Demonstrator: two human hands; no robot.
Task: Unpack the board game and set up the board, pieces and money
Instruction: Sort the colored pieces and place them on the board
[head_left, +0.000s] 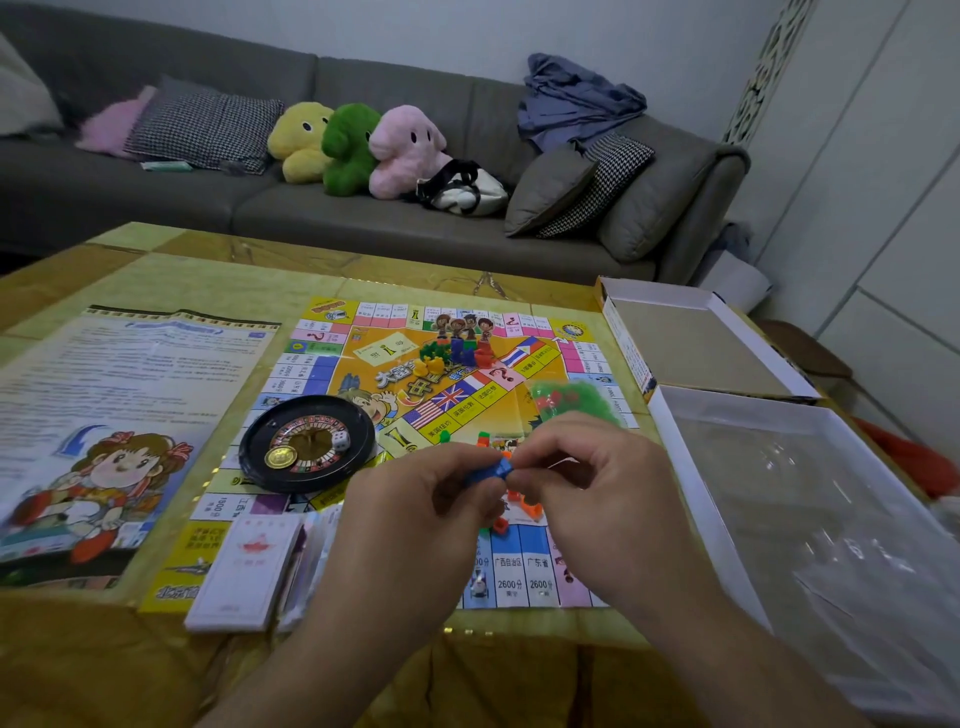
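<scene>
The game board (363, 374) lies unfolded on the table. Over its near edge my left hand (415, 509) and my right hand (587, 483) together pinch a small blue plastic piece (491, 472). Loose orange pieces (524, 506) lie on the board just under my hands. A black roulette wheel (306, 441) with a die and a gold coin sits on the board's left side. Coloured pieces and character pawns (457, 348) stand grouped near the board's centre. A bag of green pieces (571, 397) lies at the right. Stacks of cards and money (249, 566) rest at the near-left corner.
A printed rule sheet (119, 405) lies left of the board. Two open box halves (691, 338) (810, 519) stand at the right, the nearer one holding clear plastic. Behind the table is a grey sofa (260, 208) with plush toys, cushions and a bag.
</scene>
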